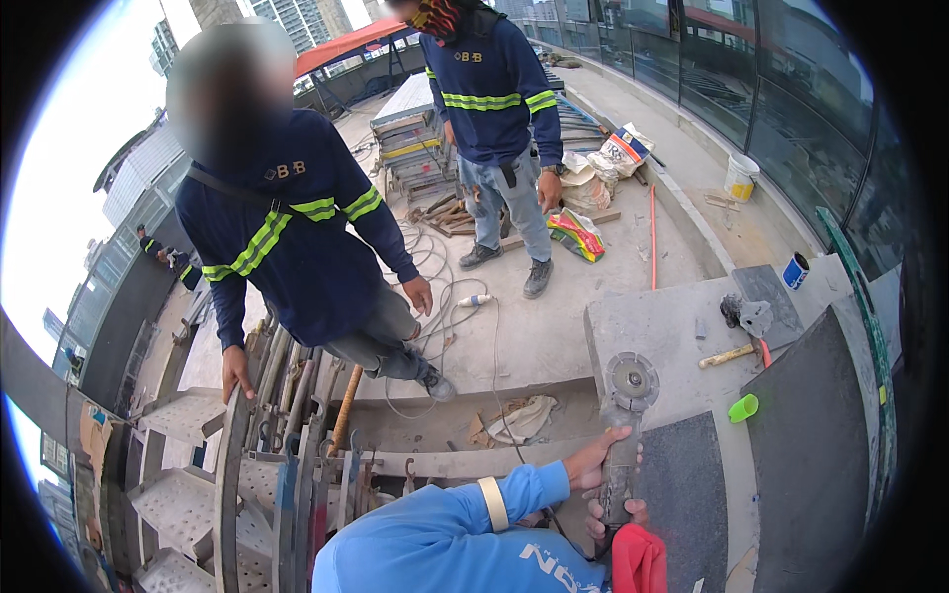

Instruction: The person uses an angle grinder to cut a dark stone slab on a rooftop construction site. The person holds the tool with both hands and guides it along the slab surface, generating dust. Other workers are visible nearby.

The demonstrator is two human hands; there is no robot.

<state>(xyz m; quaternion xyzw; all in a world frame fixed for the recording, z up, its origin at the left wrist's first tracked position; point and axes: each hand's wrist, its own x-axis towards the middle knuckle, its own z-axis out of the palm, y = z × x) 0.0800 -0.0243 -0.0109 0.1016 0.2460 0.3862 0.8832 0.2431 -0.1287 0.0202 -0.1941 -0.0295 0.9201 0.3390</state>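
Note:
My left hand (pixel 591 463), reaching out of a blue sleeve, is closed around the front of a dark angle grinder (pixel 621 469). My right hand (pixel 639 514) wraps the rear of its body, beside red cloth (pixel 639 559) at the wrist. A round, notched cutting disc (pixel 632 381) sits at the grinder's far end, over the pale concrete ledge; whether it touches or spins I cannot tell. To the right of the grinder lies a dark grey slab (pixel 684 494). The cord runs from the tool toward the floor.
A hammer (pixel 727 356), a bright green cup-like piece (pixel 743 408) and a blue can (pixel 795 270) lie to the right, near a larger dark slab (pixel 806 445). Two people in navy shirts (pixel 287 227) stand ahead. Metal scaffold parts (pixel 183 509) are stacked left; loose cable (pixel 445 296) crosses the floor.

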